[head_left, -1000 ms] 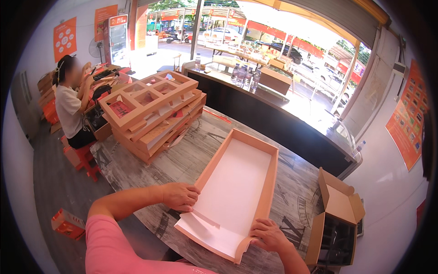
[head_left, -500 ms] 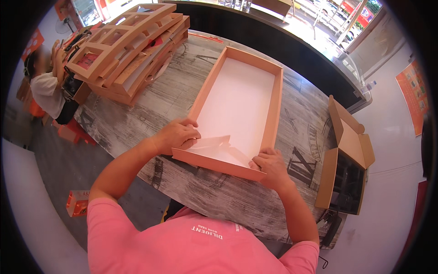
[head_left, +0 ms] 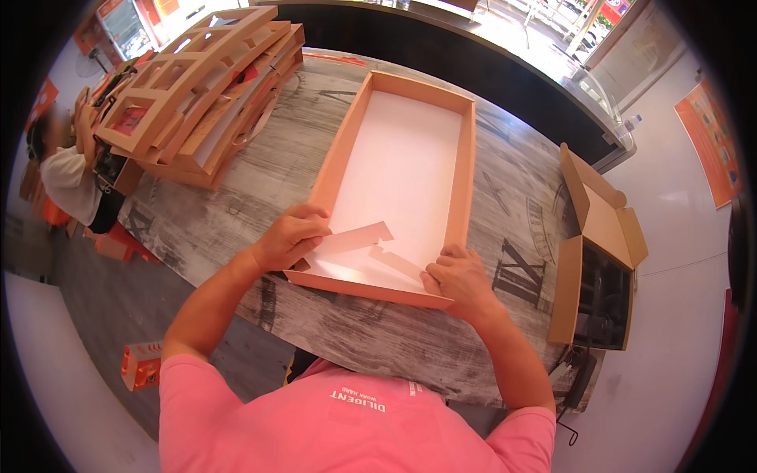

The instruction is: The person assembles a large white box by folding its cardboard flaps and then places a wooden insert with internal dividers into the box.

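Observation:
A long shallow cardboard box (head_left: 406, 158) lies before me, brown on the outside and white inside. Its far end and long sides stand up, while the near panel leans outward. My left hand (head_left: 290, 236) is closed on the near left corner, its fingers folded over the side wall. At the near right corner my right hand (head_left: 460, 281) pinches the wall with its thumb inside. Between them, a left notched flap (head_left: 356, 239) and a right notched flap (head_left: 397, 263) reach inward over the box floor, their tips apart.
The box rests on a grey wood-grain table (head_left: 260, 177). Stacked cardboard boxes with cut-out windows (head_left: 197, 94) stand at the far left, beside a seated person (head_left: 71, 177). An open brown box with dark compartments (head_left: 595, 284) sits at the right edge, near a black cable.
The two notched flaps have moved apart and now lie lower inside the box. Both hands keep hold of the near corners; the whole view has shifted slightly.

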The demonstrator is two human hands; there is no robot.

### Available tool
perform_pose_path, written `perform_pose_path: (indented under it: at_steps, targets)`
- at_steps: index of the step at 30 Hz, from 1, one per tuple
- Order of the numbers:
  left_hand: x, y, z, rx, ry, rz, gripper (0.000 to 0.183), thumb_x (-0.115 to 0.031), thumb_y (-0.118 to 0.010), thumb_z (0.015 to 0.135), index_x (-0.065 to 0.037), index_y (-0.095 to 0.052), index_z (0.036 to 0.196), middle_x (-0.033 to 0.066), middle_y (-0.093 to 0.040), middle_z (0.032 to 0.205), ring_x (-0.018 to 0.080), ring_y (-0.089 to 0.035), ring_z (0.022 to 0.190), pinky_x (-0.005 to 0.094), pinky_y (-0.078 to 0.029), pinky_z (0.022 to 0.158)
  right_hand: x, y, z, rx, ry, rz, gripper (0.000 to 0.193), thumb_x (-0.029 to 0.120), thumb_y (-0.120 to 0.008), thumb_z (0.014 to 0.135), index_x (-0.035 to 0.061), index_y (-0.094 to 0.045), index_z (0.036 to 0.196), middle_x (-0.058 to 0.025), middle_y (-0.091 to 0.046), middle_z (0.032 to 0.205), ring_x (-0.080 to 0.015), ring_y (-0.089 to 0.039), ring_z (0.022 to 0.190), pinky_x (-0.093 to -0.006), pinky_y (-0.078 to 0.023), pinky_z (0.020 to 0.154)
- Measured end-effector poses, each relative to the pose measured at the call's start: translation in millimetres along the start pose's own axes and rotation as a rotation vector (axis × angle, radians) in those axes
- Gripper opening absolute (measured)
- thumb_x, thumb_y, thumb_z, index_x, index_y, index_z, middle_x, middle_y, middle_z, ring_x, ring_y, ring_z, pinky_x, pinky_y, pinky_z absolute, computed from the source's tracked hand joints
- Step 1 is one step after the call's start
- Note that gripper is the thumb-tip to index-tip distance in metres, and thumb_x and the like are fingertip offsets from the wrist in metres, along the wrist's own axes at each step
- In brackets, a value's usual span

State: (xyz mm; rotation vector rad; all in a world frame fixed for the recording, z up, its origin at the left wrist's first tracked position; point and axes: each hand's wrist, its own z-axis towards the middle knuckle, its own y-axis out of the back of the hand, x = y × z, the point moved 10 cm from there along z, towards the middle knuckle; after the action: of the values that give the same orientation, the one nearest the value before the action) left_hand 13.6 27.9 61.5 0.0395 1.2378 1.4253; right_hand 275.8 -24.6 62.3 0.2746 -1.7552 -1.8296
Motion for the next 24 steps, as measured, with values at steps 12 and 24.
perform_pose_path:
  at_steps: [12, 24]
  targets:
    - [3, -1, 1, -0.046, 0.085, -0.077, 0.013, -0.007, -0.070, 0.096, -0.004, -0.076, 0.107, 0.0145, -0.071, 0.102, 0.0330, -0.063, 0.119, 0.0412, -0.053, 0.095, -1, -4, 0, -0.004, -0.015, 0.009, 0.028, 0.027, -0.066, 0.095, 0.0105, -0.074, 0.074, -0.0018, -0.071, 0.075, -0.0249, -0.063, 0.102, -0.0450, -0.049, 0.086]
    - [-18, -11, 15, 0.144, -0.117, 0.182, 0.020, -0.006, -0.075, 0.083, -0.010, -0.081, 0.102, 0.0025, -0.073, 0.080, 0.0285, -0.067, 0.095, 0.0398, -0.056, 0.087, 2, 1, 0, -0.086, 0.012, 0.033, 0.025, 0.023, -0.069, 0.092, 0.0069, -0.073, 0.073, -0.0054, -0.067, 0.069, -0.0286, -0.065, 0.096, -0.0423, -0.054, 0.087]
